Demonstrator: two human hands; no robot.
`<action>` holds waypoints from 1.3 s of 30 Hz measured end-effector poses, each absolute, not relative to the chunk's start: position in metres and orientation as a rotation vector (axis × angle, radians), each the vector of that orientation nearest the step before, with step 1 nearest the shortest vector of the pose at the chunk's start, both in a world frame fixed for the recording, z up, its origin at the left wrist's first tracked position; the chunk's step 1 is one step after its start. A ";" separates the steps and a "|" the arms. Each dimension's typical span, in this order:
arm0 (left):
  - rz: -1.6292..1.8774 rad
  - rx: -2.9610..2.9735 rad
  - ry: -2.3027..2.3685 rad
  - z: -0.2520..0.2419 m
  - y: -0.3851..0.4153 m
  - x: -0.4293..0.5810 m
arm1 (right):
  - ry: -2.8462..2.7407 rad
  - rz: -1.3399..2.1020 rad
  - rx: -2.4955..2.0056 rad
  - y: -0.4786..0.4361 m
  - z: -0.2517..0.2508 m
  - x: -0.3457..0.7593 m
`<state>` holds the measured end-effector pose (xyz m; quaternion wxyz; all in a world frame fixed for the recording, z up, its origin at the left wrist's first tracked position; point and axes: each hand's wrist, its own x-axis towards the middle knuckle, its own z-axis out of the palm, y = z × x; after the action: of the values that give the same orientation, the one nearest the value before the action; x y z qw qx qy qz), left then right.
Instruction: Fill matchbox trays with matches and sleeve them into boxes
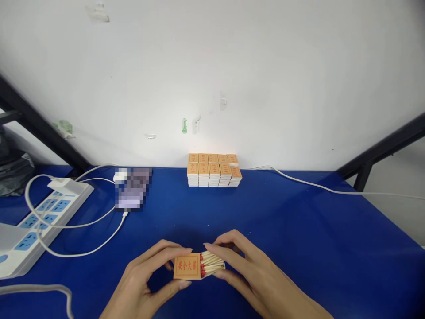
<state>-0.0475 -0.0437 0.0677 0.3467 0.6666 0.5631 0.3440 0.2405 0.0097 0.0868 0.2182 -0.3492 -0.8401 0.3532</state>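
An orange matchbox [187, 266] with red characters is held low over the blue table, its inner tray partly slid out to the right. Red-tipped matches [211, 263] lie in the exposed tray, heads toward the sleeve. My left hand [152, 270] is closed on the sleeve, fingers along the top edge and thumb along the bottom edge. At the tray's right end, my right hand [244, 270] grips it between fingers and thumb. Stacked matchboxes [214, 170] stand beyond the hands, against the wall.
On the left of the blue table [282, 230] lie a white power strip [49, 221], looping white cables [89, 226] and a pixelated device [134, 188]. Another cable [312, 187] runs along the back right. Black frame bars [381, 150] slope at both sides.
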 end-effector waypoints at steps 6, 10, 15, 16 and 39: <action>0.910 1.676 1.449 0.071 -0.046 -0.042 | -2.325 0.934 -0.963 0.007 0.080 0.238; 0.977 1.587 1.437 0.068 -0.045 -0.038 | -2.311 0.938 -0.957 0.002 0.083 0.238; 1.041 1.284 1.224 0.057 -0.043 -0.029 | -2.220 0.884 -0.844 -0.002 0.079 0.230; 1.096 1.165 1.187 0.054 -0.043 -0.025 | -2.181 0.836 -0.830 -0.003 0.078 0.228; 1.202 0.225 0.666 0.038 -0.058 0.032 | -1.892 1.029 -0.915 -0.002 0.078 0.214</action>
<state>0.0316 -0.0581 0.0383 0.7674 0.1038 0.3066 0.5535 0.2135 -0.0018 0.0780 0.3902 -0.3600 -0.7444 0.4050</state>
